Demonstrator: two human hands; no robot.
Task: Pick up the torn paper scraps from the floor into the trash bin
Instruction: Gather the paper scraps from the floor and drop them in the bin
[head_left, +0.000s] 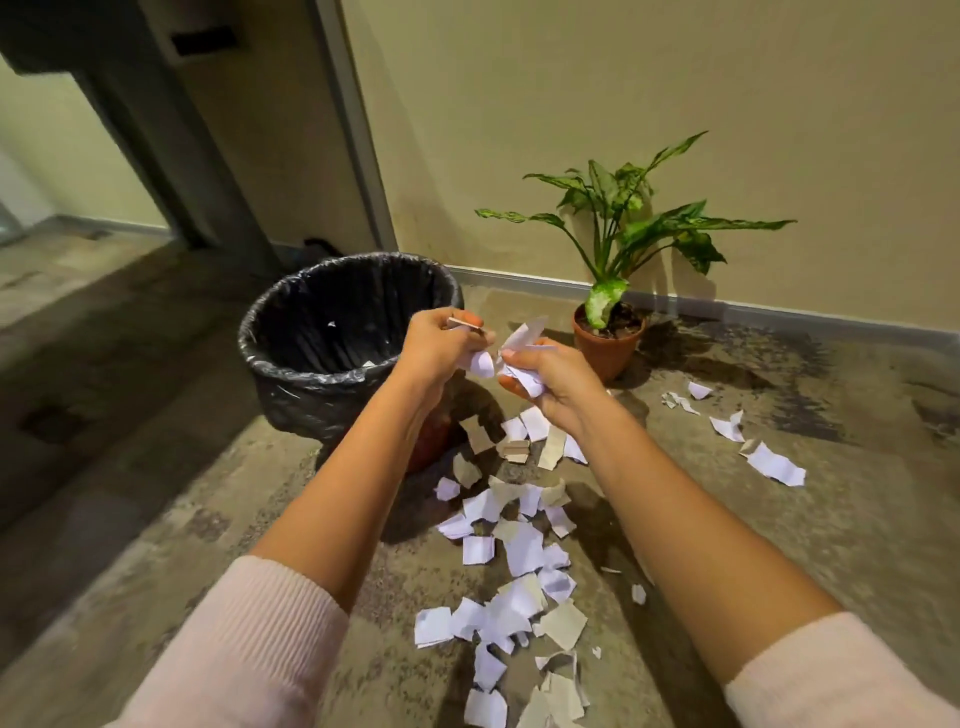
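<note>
My left hand (434, 348) and my right hand (553, 382) are raised together just right of the trash bin (291, 374), which is lined with a black bag. Each hand is closed on torn paper scraps: the left pinches a thin piece (465, 325) plus a white bit, the right holds a crumpled white bunch (522, 345). Several white and beige scraps (519, 551) lie in a trail on the floor below my arms. A smaller group of scraps (776, 464) lies further right. A few bits show inside the bin.
A potted plant (610, 338) in a terracotta pot stands against the wall right of the bin. The floor is worn, mottled concrete (857, 545). A dark doorway and corridor open at the far left.
</note>
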